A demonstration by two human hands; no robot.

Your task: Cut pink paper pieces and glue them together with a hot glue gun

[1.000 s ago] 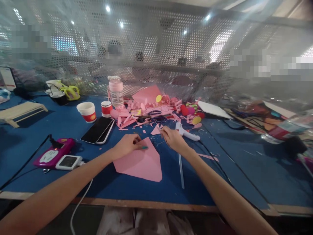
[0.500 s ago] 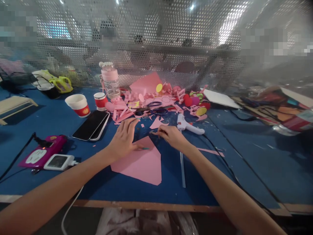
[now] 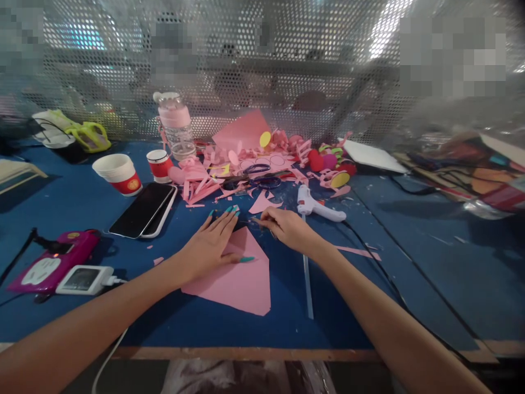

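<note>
My left hand (image 3: pixel 209 243) lies flat on the near-left part of a pink paper sheet (image 3: pixel 246 282) on the blue table, fingers stretched out and slightly apart, pressing it down. My right hand (image 3: pixel 287 229) hovers just beyond the sheet's far corner. It pinches a thin pencil-like stick (image 3: pixel 256 221) whose tip points left toward my left fingertips. What exactly the stick is I cannot tell.
Behind the hands lie a white glue gun (image 3: pixel 318 206), scissors (image 3: pixel 258 180) and a heap of pink paper scraps (image 3: pixel 205 186). At the left are a phone (image 3: pixel 141 210), two paper cups (image 3: pixel 118 174), a pink bottle (image 3: pixel 176 126) and a purple power strip (image 3: pixel 49 265). A perforated screen (image 3: pixel 287 65) closes the back.
My left hand has opened from a closed pinch on the sheet to a flat palm with fingers stretched forward. My right hand has dropped lower, close to the sheet's far corner.
</note>
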